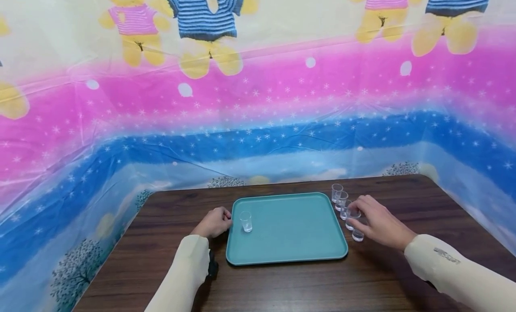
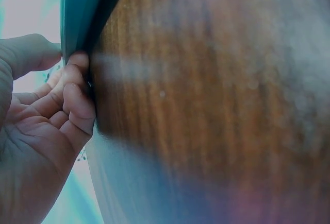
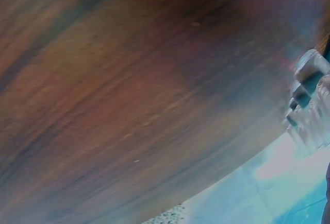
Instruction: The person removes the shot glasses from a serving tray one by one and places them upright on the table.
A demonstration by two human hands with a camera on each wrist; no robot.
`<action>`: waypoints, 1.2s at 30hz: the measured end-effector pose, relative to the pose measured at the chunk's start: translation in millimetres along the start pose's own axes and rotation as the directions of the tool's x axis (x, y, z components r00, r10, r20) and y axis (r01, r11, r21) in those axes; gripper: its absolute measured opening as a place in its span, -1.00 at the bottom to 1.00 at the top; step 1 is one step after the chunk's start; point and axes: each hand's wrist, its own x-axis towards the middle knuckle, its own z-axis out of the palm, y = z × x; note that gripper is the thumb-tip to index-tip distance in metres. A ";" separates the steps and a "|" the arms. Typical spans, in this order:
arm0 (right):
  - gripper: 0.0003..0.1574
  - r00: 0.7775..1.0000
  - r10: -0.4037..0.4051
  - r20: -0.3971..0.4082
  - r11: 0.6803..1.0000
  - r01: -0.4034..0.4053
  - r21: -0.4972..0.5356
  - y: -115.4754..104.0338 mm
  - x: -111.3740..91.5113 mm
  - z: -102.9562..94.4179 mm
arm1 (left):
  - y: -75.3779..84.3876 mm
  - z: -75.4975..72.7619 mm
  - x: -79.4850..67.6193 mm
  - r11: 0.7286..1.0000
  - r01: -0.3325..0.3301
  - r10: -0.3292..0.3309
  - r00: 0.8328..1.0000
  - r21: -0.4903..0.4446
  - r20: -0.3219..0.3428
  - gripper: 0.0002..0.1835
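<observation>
A clear shot glass [image 1: 246, 222] stands on the left part of a teal tray [image 1: 290, 253]. My left hand [image 1: 214, 222] holds the tray's left edge; in the left wrist view its thumb [image 2: 38, 54] lies on one side of the rim and the curled fingers [image 2: 77, 98] on the other. Beside the tray's right edge, several clear shot glasses [image 1: 336, 193] stand in a slanting row. My right hand [image 1: 379, 222] reaches over the near end, thumb and forefinger curved round a glass there. The thumb partly hides the nearest glass [image 1: 357, 235].
Both hands work over a dark wood table [image 1: 290, 285]. A patterned cloth [image 1: 258, 141] hangs close behind the table and along its sides. In the right wrist view, the row of glasses [image 3: 309, 64] shows at the right border.
</observation>
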 end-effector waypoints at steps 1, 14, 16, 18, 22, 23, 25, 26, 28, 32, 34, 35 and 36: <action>-0.69 1.000 -0.006 0.001 1.000 0.006 0.005 -1.4 1.8 1.3 | -0.3 -0.2 0.2 1.000 -0.003 0.003 1.000 0.001 -0.001 -0.84; -0.70 0.997 -0.077 0.006 0.996 0.077 0.046 -30.6 33.0 28.2 | -2.2 -0.3 -0.7 1.000 -0.021 0.021 1.000 0.001 -0.010 -0.81; -0.67 0.995 -0.099 0.004 0.994 0.098 0.052 -36.5 38.2 31.6 | -2.3 -0.4 -0.3 1.000 -0.025 0.026 1.000 0.009 -0.017 -0.81; -0.63 0.993 -0.115 0.005 0.992 0.115 0.060 -41.8 42.9 34.8 | -2.5 -0.3 0.0 0.999 -0.032 0.032 0.999 0.015 -0.021 -0.81; -0.56 0.992 -0.127 0.003 0.988 0.127 0.091 -51.8 52.5 39.2 | -2.1 -0.6 0.5 0.999 -0.026 0.027 0.999 0.020 -0.021 -0.81; -0.56 0.992 -0.127 0.004 0.988 0.126 0.094 -54.4 54.9 40.0 | -1.9 -0.9 0.5 0.999 -0.024 0.024 1.000 0.022 -0.020 -0.81; -0.56 0.992 -0.126 0.010 0.987 0.124 0.104 -59.8 59.4 41.6 | -1.4 -1.3 0.7 1.000 -0.010 0.011 1.000 0.021 -0.016 -0.82; -0.56 0.992 -0.125 0.013 0.986 0.123 0.109 -62.9 61.6 42.6 | -1.6 -1.5 0.9 1.000 -0.010 0.010 1.000 0.024 -0.014 -0.82; -0.56 0.991 -0.130 0.025 0.984 0.126 0.122 -69.5 66.0 44.3 | -2.3 -1.6 1.6 1.000 -0.003 0.003 1.000 0.027 -0.010 -0.83; -0.56 0.989 -0.143 0.043 0.978 0.135 0.162 -83.7 75.6 49.6 | -3.3 -1.7 2.4 0.999 0.002 -0.002 1.000 0.033 -0.002 -0.84; -0.56 0.987 -0.151 0.050 0.976 0.141 0.166 -91.0 80.7 53.6 | -3.1 -1.7 2.4 1.000 0.005 -0.005 1.000 0.028 0.000 -0.83; -0.56 0.987 -0.154 0.053 0.976 0.144 0.164 -94.4 83.2 56.1 | -2.9 -1.8 2.2 1.000 0.004 -0.004 1.000 0.026 0.002 -0.83; -0.56 0.986 -0.155 0.055 0.977 0.144 0.159 -97.9 85.6 58.7 | -2.8 -1.7 2.3 1.000 0.001 -0.001 1.000 0.022 0.002 -0.82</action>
